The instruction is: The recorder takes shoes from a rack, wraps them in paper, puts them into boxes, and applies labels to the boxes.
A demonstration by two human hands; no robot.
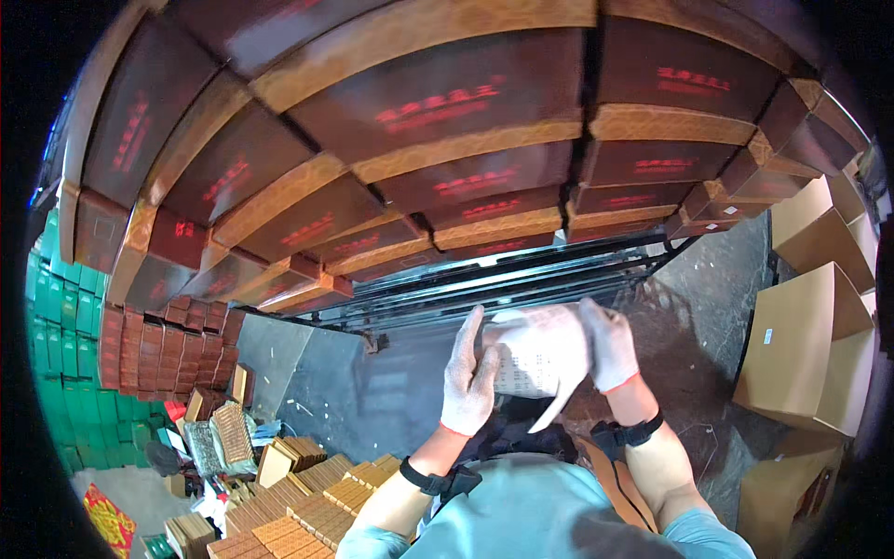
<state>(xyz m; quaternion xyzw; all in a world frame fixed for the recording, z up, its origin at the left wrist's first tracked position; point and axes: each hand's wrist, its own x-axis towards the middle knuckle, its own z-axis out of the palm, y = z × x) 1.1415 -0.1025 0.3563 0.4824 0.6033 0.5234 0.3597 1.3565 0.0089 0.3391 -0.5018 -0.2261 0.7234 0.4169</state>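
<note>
Dark brown rectangular cartons (466, 79) are towering behind. Below the cartons, the white-gloved left hand (468, 380) is holding its fingers spread; the white-gloved right hand (611, 347) is gripping a blurred white paper-like bundle (540, 349), which could be slipping free if its dangling flap (553, 408) unbalances it.

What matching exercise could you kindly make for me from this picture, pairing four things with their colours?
Things:
1. Band on the right forearm
2. Outermost stack of boxes at the middle left
3. Printed item between the left hand and the right hand
4. Large open carton at the right

Colours:
A. White
B. Tan
C. Black
D. Green

Right pairs: 1-C, 2-D, 3-A, 4-B
</note>
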